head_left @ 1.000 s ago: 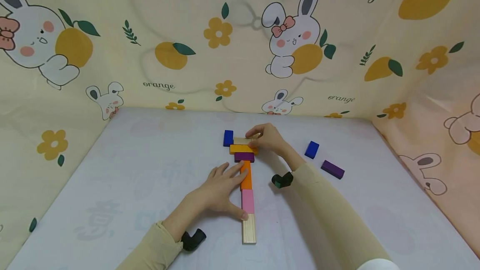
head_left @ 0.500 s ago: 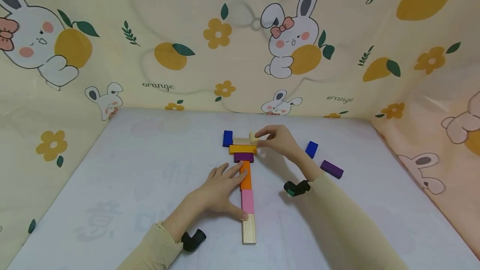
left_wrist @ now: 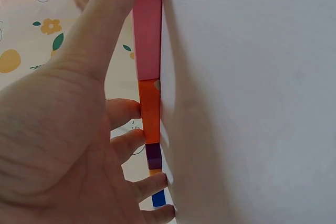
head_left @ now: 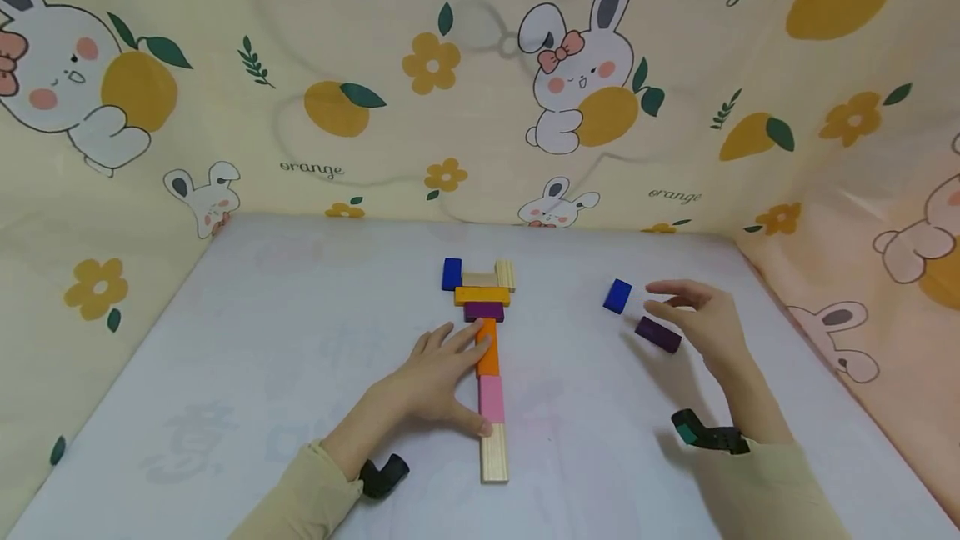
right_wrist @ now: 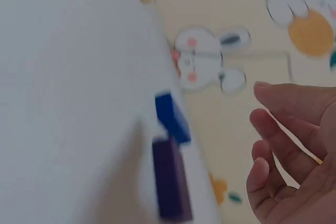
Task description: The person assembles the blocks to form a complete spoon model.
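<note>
My left hand [head_left: 431, 382] lies with fingers spread along a column of wooden blocks. Its fingertips touch the orange block [head_left: 488, 357], and its thumb rests where the pink block [head_left: 491, 398] meets a plain wood block [head_left: 494, 455]. Beyond the orange one come a purple block [head_left: 484, 312], a yellow block [head_left: 482, 297] and a plain block [head_left: 479, 279] laid crosswise. A blue block [head_left: 452, 274] and a pale ridged block [head_left: 506, 275] flank the far end. Holding nothing, my right hand [head_left: 708, 327] hovers beside a loose purple block [head_left: 658, 334] and a loose blue block [head_left: 617, 296].
A white table surface [head_left: 300, 315] lies under everything. Patterned cloth [head_left: 375, 107] with rabbits and oranges rises behind it and along both sides. A black wrist camera [head_left: 384, 477] sits at the left wrist, another black camera [head_left: 708, 433] at the right.
My right hand has let go of the pale ridged block at the column's far right and moved right to the loose blocks. My left hand has stayed in place.
</note>
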